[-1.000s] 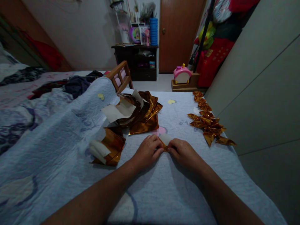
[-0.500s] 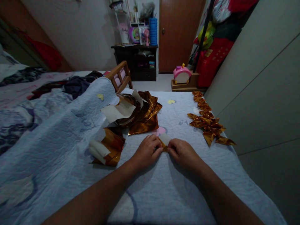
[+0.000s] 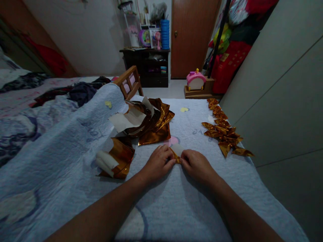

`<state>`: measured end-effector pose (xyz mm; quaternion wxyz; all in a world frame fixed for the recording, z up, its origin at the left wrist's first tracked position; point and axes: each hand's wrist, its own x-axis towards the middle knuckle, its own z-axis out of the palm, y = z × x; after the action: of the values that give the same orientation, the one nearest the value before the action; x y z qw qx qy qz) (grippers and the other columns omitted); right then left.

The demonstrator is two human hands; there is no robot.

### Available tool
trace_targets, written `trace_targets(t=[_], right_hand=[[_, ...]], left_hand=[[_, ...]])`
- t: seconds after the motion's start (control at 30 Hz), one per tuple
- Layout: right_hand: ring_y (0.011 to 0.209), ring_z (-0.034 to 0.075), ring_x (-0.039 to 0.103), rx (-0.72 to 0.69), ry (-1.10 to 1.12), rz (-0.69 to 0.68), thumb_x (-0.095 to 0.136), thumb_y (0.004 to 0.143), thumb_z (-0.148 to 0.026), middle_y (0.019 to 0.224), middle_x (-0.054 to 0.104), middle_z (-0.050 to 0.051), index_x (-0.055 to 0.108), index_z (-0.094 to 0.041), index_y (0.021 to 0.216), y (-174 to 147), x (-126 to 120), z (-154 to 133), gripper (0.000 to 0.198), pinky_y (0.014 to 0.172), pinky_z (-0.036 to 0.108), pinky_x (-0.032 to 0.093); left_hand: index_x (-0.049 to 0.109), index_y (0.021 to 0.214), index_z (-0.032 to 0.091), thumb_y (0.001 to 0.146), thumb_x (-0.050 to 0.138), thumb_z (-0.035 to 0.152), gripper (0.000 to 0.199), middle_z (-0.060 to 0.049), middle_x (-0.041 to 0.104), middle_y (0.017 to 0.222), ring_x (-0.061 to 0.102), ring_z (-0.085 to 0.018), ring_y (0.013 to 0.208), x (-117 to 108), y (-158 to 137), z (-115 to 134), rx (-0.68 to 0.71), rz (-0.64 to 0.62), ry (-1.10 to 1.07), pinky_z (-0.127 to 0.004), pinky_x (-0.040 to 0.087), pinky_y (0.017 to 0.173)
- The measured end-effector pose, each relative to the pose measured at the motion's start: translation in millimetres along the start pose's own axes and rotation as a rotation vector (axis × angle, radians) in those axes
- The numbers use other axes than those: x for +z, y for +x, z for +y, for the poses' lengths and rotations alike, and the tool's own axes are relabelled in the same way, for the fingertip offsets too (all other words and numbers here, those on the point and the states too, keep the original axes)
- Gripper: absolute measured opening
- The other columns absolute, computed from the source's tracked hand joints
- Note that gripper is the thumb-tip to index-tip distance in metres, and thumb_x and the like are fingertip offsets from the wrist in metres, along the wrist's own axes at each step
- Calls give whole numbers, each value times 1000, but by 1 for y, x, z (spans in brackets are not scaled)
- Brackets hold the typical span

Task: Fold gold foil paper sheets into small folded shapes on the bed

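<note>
Between my two hands is a sheet of gold foil paper (image 3: 177, 150), its white back facing up at the far side and a folded gold edge close to me. My left hand (image 3: 160, 159) pinches its left end, fingers closed. The right end is pinched by my right hand (image 3: 195, 162), also closed. Behind my left hand lies a fanned stack of gold foil paper (image 3: 155, 134). A few curled gold sheets (image 3: 122, 158) rest to the left of that hand. Over to the right, several folded gold foil pieces (image 3: 223, 132) form a heap.
Everything lies on a light blue quilted cover (image 3: 166, 208), which rises in a ridge on the left. A wooden rail (image 3: 133, 79) stands at the far left corner. A pale cabinet (image 3: 285, 84) borders the right edge. Beyond are a pink toy (image 3: 196, 80) and a brown door (image 3: 193, 40).
The gold edge between my fingertips looks slightly more curled at the right end. Both hands stay almost where they were.
</note>
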<state>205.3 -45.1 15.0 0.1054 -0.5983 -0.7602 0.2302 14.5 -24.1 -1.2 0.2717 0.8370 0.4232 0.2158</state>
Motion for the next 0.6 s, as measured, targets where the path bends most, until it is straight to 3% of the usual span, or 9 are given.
trace_targets(t=[0.23, 0.6], right_hand=[[76, 18, 56, 11, -10, -2, 57, 89, -18, 83, 68, 6, 65, -17, 83, -1, -1, -2, 10, 67, 28, 32], [81, 19, 60, 0, -56, -5, 49, 97, -20, 89, 71, 9, 66, -17, 87, 1, 1, -1, 21, 70, 29, 33]], left_hand=[[59, 78, 19, 90, 60, 21, 13, -4, 60, 91, 55, -21, 93, -1, 0, 2, -6, 9, -17, -34, 44, 84], [58, 78, 19, 93, 58, 21, 15, -3, 58, 88, 54, -21, 91, 2, 1, 0, 13, 19, 19, -34, 43, 82]])
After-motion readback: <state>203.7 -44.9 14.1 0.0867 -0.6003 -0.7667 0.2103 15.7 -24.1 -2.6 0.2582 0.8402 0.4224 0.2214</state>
